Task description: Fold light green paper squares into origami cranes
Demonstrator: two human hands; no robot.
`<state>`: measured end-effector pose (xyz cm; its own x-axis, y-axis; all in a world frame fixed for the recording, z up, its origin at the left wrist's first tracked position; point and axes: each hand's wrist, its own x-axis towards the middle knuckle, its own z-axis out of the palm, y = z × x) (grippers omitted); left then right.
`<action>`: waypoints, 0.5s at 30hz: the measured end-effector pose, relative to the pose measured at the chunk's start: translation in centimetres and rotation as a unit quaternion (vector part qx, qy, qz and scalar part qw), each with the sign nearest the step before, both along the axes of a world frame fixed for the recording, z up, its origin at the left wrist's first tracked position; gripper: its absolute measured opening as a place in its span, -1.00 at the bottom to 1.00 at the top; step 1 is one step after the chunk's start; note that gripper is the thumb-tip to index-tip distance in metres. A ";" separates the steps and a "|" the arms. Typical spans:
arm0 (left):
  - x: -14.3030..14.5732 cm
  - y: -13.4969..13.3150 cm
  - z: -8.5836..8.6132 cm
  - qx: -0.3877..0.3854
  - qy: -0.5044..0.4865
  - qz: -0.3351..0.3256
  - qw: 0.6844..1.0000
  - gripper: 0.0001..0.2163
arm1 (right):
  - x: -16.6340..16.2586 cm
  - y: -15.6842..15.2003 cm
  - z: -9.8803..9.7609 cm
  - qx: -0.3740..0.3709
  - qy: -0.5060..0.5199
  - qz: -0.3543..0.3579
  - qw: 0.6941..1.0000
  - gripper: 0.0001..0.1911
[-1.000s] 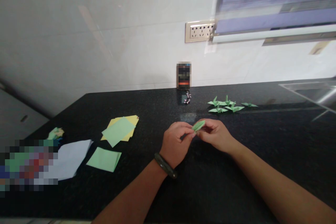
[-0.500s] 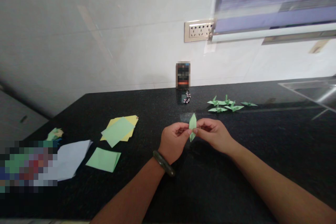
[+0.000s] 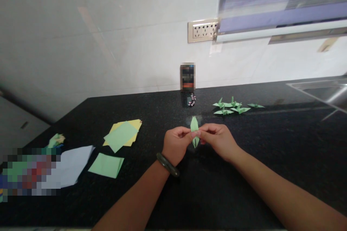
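Note:
Between my two hands is a narrow, diamond-shaped piece of folded green paper (image 3: 194,124), held upright with a slit showing at its lower end. My left hand (image 3: 177,144) pinches it from the left, thumb on its front face. From the other side my right hand (image 3: 221,140) pinches the same paper, its thumb meeting the left one near the middle. The fingers behind the paper are mostly hidden. Several folded green paper cranes (image 3: 231,106) sit beyond my right hand on the black counter (image 3: 206,195).
To the left lie a stack of green and yellow paper squares (image 3: 121,135), a folded green sheet (image 3: 106,166) and white paper (image 3: 77,162). A phone-like object (image 3: 188,77) leans on the wall below a socket panel (image 3: 203,30). A metal-framed panel (image 3: 320,90) is at right.
The folded paper has shifted slightly left in my hands and now faces me more squarely, its upper tip parted a little. Both thumbs have moved closer together over it.

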<state>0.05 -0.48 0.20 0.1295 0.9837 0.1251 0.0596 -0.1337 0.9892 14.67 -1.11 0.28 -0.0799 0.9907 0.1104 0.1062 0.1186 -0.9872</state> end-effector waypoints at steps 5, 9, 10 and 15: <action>0.0 -0.1 0.6 -0.069 -0.056 0.014 0.996 -0.85 | 0.3 0.3 -0.1 -0.045 0.073 0.055 0.995 -0.75; 0.2 -0.2 0.6 -0.102 -0.081 0.031 0.991 -0.84 | 0.3 0.3 -0.1 -0.050 0.072 0.057 0.995 -0.73; 0.3 -0.2 0.6 -0.105 -0.082 0.032 0.991 -0.83 | 0.3 0.3 -0.1 -0.046 0.066 0.054 0.995 -0.73; 0.1 -0.1 0.5 -0.109 -0.066 0.011 0.992 -0.80 | 0.2 0.1 0.1 -0.037 0.038 0.045 0.998 -0.73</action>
